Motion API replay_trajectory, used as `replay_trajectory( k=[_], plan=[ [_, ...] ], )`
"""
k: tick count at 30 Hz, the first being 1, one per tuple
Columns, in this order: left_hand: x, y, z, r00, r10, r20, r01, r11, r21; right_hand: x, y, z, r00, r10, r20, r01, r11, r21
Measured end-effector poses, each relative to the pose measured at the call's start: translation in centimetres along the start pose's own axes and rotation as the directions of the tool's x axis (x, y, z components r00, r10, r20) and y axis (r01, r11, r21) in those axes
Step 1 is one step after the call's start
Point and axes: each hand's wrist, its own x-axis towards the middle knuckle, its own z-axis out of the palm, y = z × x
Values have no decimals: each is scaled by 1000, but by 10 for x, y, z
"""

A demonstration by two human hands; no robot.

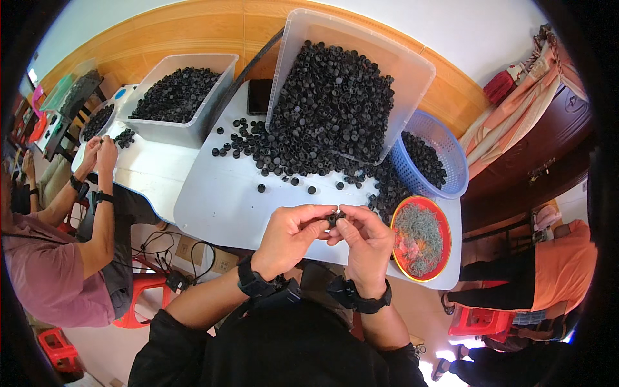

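Observation:
My left hand (293,235) and my right hand (364,242) meet over the near edge of the white table (219,200). Together they pinch one small black cap (333,219) between the fingertips. Both wrists wear black bands. Beyond my hands, a tilted clear bin (387,58) spills a heap of black caps (329,109) onto the table. To the right of my right hand sits an orange-rimmed bowl (445,242) holding a tangle of thin grey metal pieces (416,238).
A blue mesh basket (451,148) of black caps stands right of the heap. A second clear bin (187,132) of caps sits at the back left. A co-worker's hands (100,155) work at the left table. A person in orange (561,271) sits at the right.

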Motion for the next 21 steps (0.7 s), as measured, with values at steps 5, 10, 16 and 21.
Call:
replay_trajectory(
  k=[5, 10, 16, 21],
  plan=[
    [-1, 3, 1, 999, 42, -6, -42, 997, -69, 1, -3, 0, 1000, 24, 13, -25, 998, 51],
    [-4, 7, 3, 997, 79, -8, -80, 996, -28, 0, -8, 5, 1000, 6, 9, -7, 1000, 29],
    [-5, 8, -7, 998, -46, 37, 55, 955, -291, -4, -19, 4, 1000, 18, 15, -19, 997, 78],
    [-10, 9, -13, 976, -109, 189, 200, 791, -578, -7, -31, -1, 999, 34, -2, -34, 995, 95]
  ],
)
